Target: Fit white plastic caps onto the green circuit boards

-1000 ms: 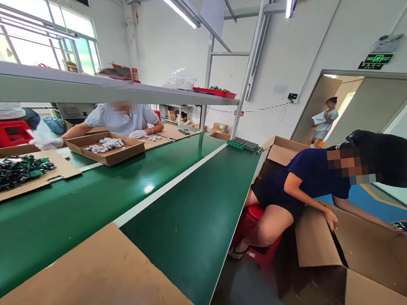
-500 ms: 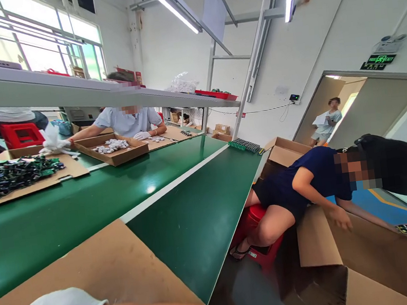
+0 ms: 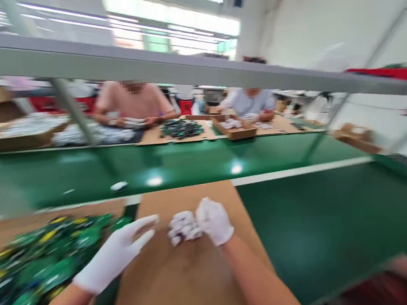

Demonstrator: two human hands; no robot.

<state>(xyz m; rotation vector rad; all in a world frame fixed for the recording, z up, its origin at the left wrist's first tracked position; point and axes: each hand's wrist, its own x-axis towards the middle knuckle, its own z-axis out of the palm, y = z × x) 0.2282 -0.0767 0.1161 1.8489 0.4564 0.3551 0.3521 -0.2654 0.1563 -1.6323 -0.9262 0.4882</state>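
My left hand [image 3: 121,252], in a white glove, hovers between a heap of green circuit boards [image 3: 56,252] and a small pile of white pieces [image 3: 184,226]. Its thumb and fingers are spread, with nothing between them. On the pile's right side, my gloved right hand [image 3: 214,220] has its fingers curled in against the white pieces. Whatever those fingers may hold is hidden by the glove and blur. The pile rests on a brown cardboard sheet [image 3: 189,281] in front of me.
A green conveyor belt [image 3: 190,166] runs across beyond the cardboard, carrying a small white item [image 3: 119,186]. A green surface [image 3: 325,226] extends to the right. Two co-workers sit opposite, near a cardboard tray [image 3: 240,132] and more boards [image 3: 181,128]. A grey shelf edge [image 3: 194,68] crosses overhead.
My view has swung left, from the co-worker beside the cardboard boxes to the cardboard sheet. Both my hands now show around the white pieces; earlier only one gloved hand was visible.
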